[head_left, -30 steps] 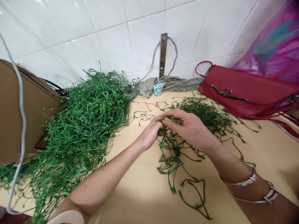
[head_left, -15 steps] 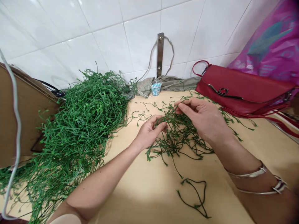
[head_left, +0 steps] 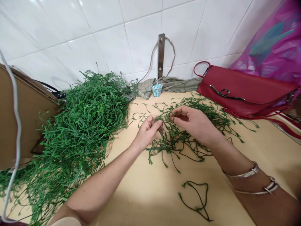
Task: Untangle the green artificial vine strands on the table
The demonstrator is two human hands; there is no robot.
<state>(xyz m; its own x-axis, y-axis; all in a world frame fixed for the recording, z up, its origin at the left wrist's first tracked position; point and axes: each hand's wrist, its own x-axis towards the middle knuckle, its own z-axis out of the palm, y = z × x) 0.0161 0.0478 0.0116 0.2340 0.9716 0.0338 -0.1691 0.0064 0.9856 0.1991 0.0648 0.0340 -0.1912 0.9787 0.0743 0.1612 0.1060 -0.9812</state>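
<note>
A loose tangle of green artificial vine (head_left: 175,141) lies mid-surface, with both hands in it. The left hand (head_left: 148,133) is curled nearly shut, its fingertips pinching strands at the tangle's 11 o'clock edge. The right hand (head_left: 194,125) is slightly more open, pinching strands between thumb and forefinger, just beside the left. Two silver bangles (head_left: 242,174) circle the right forearm.

A single vine loop (head_left: 194,201) lies apart at 5 o'clock on the cream surface (head_left: 131,194). A large vine heap (head_left: 84,125) sits at 9 o'clock against a cardboard sheet (head_left: 23,116), with a pale cord (head_left: 15,125) hanging in front of it. At 12 o'clock, a small clear cup (head_left: 157,88) rests on grey cloth (head_left: 178,84) below a steel bracket (head_left: 161,55) on white tiles (head_left: 105,40). At 2 o'clock, a red handbag (head_left: 244,89) leans before a pink plastic bag (head_left: 265,40)
</note>
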